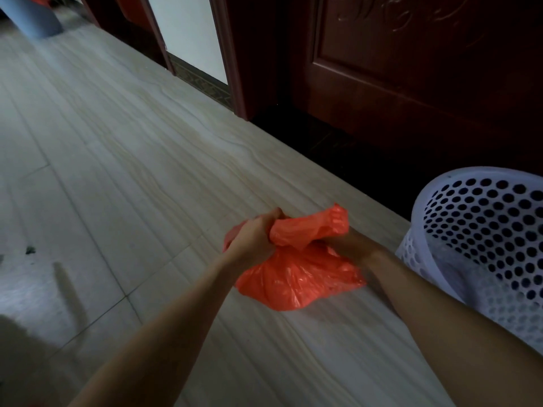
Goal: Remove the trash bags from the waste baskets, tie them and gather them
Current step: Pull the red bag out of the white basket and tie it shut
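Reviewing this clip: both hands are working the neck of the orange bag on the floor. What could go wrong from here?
1. The orange trash bag looks thin; the left hand and right hand gripping its bunched top could tear the plastic if they pull hard.
2. The neck is twisted, with no finished knot visible, so it might loosen once released.
3. The white perforated basket stands close to the right forearm and could get knocked.

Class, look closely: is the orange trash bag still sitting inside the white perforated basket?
No. The orange trash bag lies on the floor beside the white basket, gripped by both hands.
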`<action>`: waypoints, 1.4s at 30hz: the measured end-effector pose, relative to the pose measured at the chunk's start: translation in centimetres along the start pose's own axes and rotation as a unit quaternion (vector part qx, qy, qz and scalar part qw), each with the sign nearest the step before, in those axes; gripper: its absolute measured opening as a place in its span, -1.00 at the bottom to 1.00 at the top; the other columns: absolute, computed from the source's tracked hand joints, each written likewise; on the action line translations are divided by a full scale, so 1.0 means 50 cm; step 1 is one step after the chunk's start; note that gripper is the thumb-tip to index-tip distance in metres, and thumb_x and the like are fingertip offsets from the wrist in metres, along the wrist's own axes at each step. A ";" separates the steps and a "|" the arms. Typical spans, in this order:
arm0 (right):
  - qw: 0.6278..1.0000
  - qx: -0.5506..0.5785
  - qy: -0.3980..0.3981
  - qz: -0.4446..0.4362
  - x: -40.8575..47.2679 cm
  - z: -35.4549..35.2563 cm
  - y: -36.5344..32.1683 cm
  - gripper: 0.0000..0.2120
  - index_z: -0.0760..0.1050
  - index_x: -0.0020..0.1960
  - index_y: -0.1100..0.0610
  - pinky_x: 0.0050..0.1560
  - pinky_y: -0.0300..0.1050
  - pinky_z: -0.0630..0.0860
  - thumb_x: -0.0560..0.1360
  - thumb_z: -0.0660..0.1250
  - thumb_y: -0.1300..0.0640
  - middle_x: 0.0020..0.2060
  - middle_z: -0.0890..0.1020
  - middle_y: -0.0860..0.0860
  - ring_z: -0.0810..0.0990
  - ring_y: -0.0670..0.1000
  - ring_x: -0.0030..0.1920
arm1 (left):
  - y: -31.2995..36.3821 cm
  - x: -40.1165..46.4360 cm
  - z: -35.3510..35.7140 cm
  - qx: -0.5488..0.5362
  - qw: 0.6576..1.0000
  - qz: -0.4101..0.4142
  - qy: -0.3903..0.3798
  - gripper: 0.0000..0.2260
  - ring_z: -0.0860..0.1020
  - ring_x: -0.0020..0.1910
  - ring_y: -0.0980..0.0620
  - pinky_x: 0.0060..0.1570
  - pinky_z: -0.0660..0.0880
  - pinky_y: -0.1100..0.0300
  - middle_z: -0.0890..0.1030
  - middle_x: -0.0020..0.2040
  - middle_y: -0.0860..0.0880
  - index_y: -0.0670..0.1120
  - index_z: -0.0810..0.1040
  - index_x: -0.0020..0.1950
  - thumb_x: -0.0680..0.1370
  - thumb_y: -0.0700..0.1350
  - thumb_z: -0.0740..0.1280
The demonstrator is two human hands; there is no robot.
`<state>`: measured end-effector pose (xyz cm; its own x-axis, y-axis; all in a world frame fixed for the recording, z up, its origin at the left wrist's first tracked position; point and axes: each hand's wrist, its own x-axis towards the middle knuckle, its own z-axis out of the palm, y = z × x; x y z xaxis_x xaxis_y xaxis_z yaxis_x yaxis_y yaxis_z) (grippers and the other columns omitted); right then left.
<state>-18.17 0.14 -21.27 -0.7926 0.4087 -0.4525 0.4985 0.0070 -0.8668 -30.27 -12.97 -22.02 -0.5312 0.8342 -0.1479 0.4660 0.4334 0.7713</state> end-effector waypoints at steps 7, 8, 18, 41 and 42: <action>0.981 0.183 -0.052 0.033 0.009 -0.011 0.010 -0.72 0.60 -0.20 0.14 0.00 -0.15 0.48 0.53 0.16 0.30 -0.28 0.66 0.01 0.59 -0.01 -0.17 | -0.009 -0.003 -0.033 -0.369 0.886 -0.277 -0.034 -0.72 0.60 -0.47 0.12 -0.43 0.58 0.27 0.57 -0.32 -0.15 -0.20 0.48 -0.15 0.48 -0.51 0.09; 0.983 0.172 -0.057 0.031 0.012 -0.013 0.014 -0.73 0.61 -0.19 0.13 0.02 -0.14 0.48 0.53 0.16 0.29 -0.25 0.66 0.02 0.59 0.00 -0.15 | -0.010 -0.007 -0.038 -0.406 0.866 -0.286 -0.062 -0.73 0.63 -0.42 0.11 -0.36 0.59 0.27 0.63 -0.32 -0.11 -0.20 0.50 -0.12 0.49 -0.50 0.10; 0.995 -0.051 -0.076 -0.025 0.021 0.011 0.009 -0.80 0.53 -0.04 -0.04 -0.08 -0.34 0.47 0.37 0.45 0.09 -0.17 0.61 -0.14 0.58 -0.17 -0.13 | -0.002 -0.013 -0.024 -0.218 0.959 -0.182 0.000 -0.75 0.53 -0.46 0.23 -0.43 0.50 0.41 0.54 -0.13 -0.14 -0.32 0.51 0.11 0.44 -0.45 0.31; 0.964 0.124 -0.223 0.077 0.020 -0.014 -0.035 -0.45 0.60 -0.04 0.03 -0.18 -0.27 0.59 0.27 0.23 -0.38 -0.14 0.71 -0.04 0.68 -0.10 -0.12 | -0.009 -0.026 -0.040 -0.150 0.977 -0.119 -0.096 -0.60 0.45 -0.20 0.11 -0.21 0.48 0.26 0.47 -0.07 -0.07 -0.21 0.44 0.20 0.43 -0.52 0.22; 0.975 0.040 -0.208 0.062 0.018 -0.003 -0.039 -0.55 0.60 -0.01 0.00 -0.15 -0.29 0.59 0.28 0.33 -0.30 -0.09 0.70 -0.08 0.67 -0.13 -0.09 | -0.005 -0.025 -0.040 -0.142 0.981 -0.106 -0.085 -0.60 0.47 -0.18 0.13 -0.23 0.51 0.29 0.47 -0.07 -0.06 -0.23 0.44 0.21 0.43 -0.53 0.23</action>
<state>-19.81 0.62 -19.96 -0.8104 -0.0033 -0.5859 0.5835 -0.0962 -0.8064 -31.16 -14.80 -20.79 -0.4580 0.7911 -0.4055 0.1294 0.5106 0.8500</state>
